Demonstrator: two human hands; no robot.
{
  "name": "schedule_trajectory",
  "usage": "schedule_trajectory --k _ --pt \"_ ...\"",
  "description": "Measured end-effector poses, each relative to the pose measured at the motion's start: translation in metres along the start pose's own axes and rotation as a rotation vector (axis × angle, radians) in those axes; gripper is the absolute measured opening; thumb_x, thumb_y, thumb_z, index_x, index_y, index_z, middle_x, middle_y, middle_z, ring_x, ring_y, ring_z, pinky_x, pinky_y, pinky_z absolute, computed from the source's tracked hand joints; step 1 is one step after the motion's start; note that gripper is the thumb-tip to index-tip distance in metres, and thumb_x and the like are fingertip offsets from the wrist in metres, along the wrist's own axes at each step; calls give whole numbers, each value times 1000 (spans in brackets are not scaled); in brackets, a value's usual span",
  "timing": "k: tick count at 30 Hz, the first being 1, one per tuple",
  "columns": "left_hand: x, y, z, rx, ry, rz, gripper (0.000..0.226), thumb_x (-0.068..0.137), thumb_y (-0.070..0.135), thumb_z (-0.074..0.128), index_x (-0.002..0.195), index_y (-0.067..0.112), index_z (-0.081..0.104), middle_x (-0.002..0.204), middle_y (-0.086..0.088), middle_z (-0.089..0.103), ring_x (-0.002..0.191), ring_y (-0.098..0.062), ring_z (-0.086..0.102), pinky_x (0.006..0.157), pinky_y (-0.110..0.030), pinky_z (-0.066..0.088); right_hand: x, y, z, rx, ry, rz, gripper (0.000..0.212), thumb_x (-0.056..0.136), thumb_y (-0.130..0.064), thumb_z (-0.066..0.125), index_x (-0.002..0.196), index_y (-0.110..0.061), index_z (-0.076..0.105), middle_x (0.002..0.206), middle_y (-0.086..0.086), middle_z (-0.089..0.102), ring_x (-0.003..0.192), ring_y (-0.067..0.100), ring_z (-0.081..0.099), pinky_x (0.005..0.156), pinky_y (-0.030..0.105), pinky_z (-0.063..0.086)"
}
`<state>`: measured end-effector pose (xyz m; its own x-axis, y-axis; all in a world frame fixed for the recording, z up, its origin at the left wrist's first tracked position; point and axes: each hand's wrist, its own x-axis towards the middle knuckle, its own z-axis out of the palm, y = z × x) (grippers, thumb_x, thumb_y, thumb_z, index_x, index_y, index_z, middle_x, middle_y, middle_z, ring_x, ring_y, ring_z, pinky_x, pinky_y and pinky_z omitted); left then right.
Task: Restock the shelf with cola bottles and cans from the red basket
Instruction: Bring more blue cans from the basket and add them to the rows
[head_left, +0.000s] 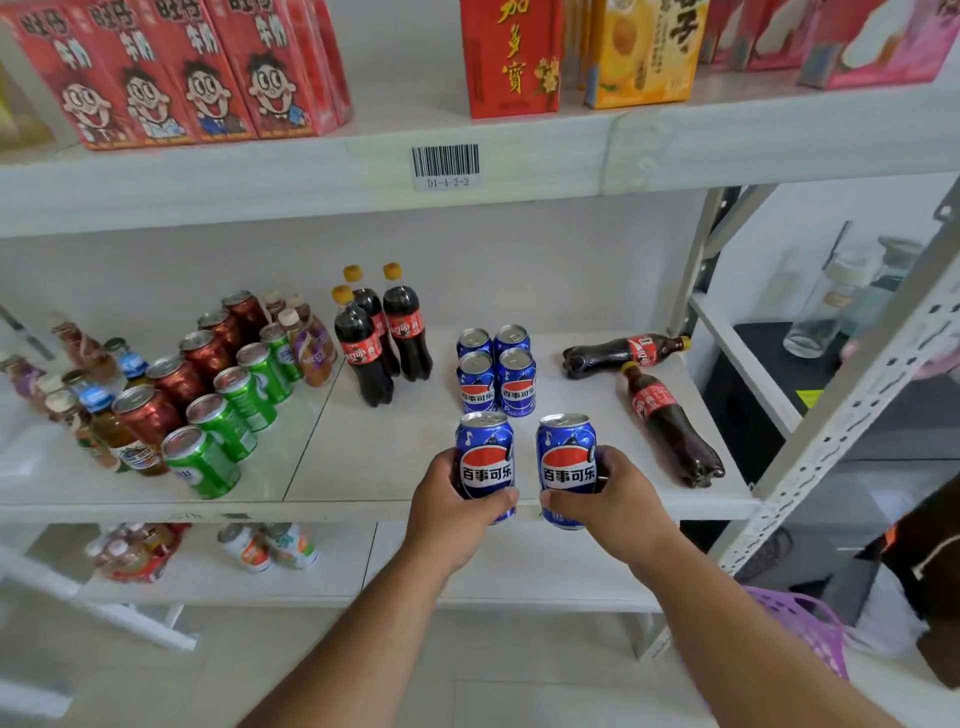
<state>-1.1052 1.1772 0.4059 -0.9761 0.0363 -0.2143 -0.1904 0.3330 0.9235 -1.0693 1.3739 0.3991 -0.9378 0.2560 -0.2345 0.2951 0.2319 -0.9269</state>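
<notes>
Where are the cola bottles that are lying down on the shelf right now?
In the head view, two cola bottles lie on their sides at the right end of the middle shelf, right of the four standing blue cans.

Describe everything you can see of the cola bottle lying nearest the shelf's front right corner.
The cola bottle is clear plastic, full of dark cola, with a red label and a yellow cap. It lies on its side on the white shelf, cap toward the back, base toward the front edge. No hand touches it; its cap nearly meets another lying bottle.

"百事可乐" on blue cans (485, 470); "D1-4-2-2" on shelf-edge barcode label (445, 166)
</notes>
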Motion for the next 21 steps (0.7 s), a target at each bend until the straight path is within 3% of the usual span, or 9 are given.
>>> schedule_trajectory --k 10,16,21 --pt "17 3 5 11 40 -12 65 76 18 93 127 34 56 114 13 71 100 -1 68 74 -16 54 34 -1 -2 -18 -20 2 63 75 -18 92 128 -21 58 103 -12 70 90 3 67 63 13 48" --pt "48 -7 -5 8 15 2 67 75 18 93 128 35 57 116 13 71 102 -3 69 82 -22 56 55 -7 16 -33 9 26 65 74 -18 93 129 -22 57 103 -14 68 91 3 66 66 15 48" --pt "75 -24 -14 -27 -33 30 68 75 15 94 128 35 59 114 14 72 101 -2 70 79 -19 57 68 -6 35 -59 58 31 67 74 -21 93 129 -22 57 105 -12 69 94 5 66 73 22 51"
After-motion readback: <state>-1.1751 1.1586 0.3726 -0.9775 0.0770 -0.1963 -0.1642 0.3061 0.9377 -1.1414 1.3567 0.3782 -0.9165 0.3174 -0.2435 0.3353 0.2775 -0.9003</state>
